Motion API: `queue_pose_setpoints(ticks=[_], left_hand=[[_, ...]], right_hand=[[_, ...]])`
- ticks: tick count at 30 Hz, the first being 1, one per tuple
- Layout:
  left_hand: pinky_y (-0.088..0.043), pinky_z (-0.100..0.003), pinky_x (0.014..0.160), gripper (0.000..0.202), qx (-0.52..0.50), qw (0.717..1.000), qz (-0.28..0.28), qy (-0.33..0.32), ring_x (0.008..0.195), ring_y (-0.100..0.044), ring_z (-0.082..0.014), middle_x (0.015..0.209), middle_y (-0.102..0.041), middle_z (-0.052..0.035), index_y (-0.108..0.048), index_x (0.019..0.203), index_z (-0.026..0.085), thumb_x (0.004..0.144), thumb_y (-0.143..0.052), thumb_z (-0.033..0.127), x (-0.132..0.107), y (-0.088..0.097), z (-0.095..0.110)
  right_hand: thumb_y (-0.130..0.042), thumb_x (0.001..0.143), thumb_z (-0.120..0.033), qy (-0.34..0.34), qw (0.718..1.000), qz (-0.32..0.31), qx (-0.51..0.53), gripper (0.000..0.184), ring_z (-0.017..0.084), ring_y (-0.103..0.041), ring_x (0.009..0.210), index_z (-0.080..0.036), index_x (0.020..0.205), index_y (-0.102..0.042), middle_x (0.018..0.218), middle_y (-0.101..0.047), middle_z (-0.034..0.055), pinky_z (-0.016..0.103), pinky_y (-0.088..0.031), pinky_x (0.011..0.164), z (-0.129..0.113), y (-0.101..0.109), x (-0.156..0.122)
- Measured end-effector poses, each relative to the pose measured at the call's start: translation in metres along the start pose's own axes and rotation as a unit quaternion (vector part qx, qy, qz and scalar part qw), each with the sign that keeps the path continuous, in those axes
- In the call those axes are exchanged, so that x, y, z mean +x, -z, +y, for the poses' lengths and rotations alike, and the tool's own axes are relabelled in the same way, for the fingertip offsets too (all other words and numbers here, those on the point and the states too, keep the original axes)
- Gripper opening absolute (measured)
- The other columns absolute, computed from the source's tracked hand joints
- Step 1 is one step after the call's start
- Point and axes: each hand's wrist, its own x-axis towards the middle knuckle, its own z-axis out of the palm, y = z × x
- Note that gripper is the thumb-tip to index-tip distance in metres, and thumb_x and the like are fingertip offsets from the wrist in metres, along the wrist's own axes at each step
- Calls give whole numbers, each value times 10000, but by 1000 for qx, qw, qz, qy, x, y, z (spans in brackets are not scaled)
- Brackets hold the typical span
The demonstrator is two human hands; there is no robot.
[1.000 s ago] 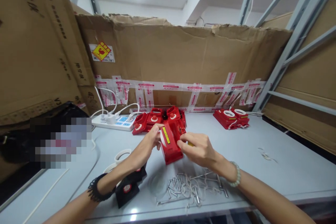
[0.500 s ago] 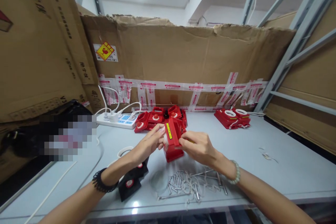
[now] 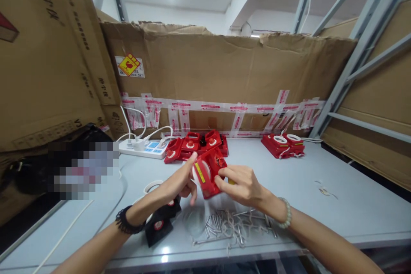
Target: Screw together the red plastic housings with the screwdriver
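A red plastic housing (image 3: 210,186) with a white round ring and a yellow label strip is tilted above the table. My right hand (image 3: 240,184) pinches its right edge, and something yellow (image 3: 231,181) shows partly between the palm and fingers. My left hand (image 3: 181,184) is at the housing's left side, thumb up and fingers apart; the thumb tip is close to the white ring, and I cannot tell if it touches. Below them lie several metal bolts or pins (image 3: 216,222), some tangled in white string. Black square pieces (image 3: 159,229) with red-and-white round stickers lie under my left forearm.
Several red housings (image 3: 192,141) stand behind, beside a white power strip (image 3: 150,147) with plugs. More red units with white rings (image 3: 282,145) are at the back right. A black bag (image 3: 32,171) lies left. Cardboard (image 3: 224,72) walls the back; string scraps (image 3: 326,190) lie right.
The housing has turned so its white ring and inner side show. My left hand has loosened from it and spread its fingers. My right hand still grips the edge.
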Motion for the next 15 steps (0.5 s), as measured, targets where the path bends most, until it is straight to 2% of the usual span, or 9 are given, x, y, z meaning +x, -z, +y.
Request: queue_pose_setpoints(ticks=[1,3,4,6,7,9,12,15], left_hand=[[-157,-156,310,629,-2,999,26,-38,420,-516,-119,672,-616,-62,-559,856,138,838,-257,689,0,-1,1],[-352,-171,384,529,-3,986,70,-150,684,-615,-172,979,-612,-94,-485,1086,190,857,-347,647,-1,-5,2],[-449,-202,506,478,7,975,81,-208,838,-607,-188,1117,-560,-97,-431,1163,221,855,-452,586,-1,-6,2],[-476,-270,771,497,36,956,78,-281,1041,-530,-203,1257,-455,-88,-370,1217,258,821,-628,411,-2,-9,0],[-449,-289,842,507,46,951,72,-299,1079,-504,-204,1266,-434,-81,-363,1211,265,808,-665,331,-2,-9,-1],[-432,-291,850,464,43,946,67,-313,1053,-512,-191,1216,-446,-63,-369,1166,272,812,-668,248,-1,-9,-3],[-431,-272,802,383,17,950,67,-306,958,-539,-165,1116,-486,-41,-398,1098,253,817,-658,246,1,-6,-5],[-427,-266,773,340,-22,963,65,-261,863,-543,-150,1006,-533,-33,-441,1063,212,812,-645,316,5,-3,-6]], right_hand=[[-436,862,-80,-23,1000,5,5,181,96,-442,551,-179,797,-573,655,-596,4,220,-327,491,1,-1,0],[-445,864,-93,-76,997,9,20,185,90,-436,542,-176,756,-570,651,-588,5,213,-326,486,3,-2,-1],[-463,867,-115,-99,995,7,29,179,87,-431,536,-173,733,-567,646,-582,4,209,-327,483,4,-3,-1],[-494,876,-177,-128,990,-1,52,181,83,-431,532,-166,709,-564,646,-576,9,200,-335,484,5,-3,-1],[-501,881,-204,-136,989,-1,63,188,82,-435,532,-162,709,-566,648,-576,12,198,-341,487,5,-3,-1],[-505,885,-225,-148,986,0,81,186,83,-453,543,-154,727,-574,663,-584,22,197,-353,499,4,-3,-2],[-506,885,-220,-149,985,4,92,175,86,-475,560,-149,744,-581,674,-591,29,199,-363,510,3,-2,-2],[-490,882,-189,-124,990,6,72,183,85,-448,538,-161,719,-567,652,-582,18,202,-344,488,2,-1,-1]])
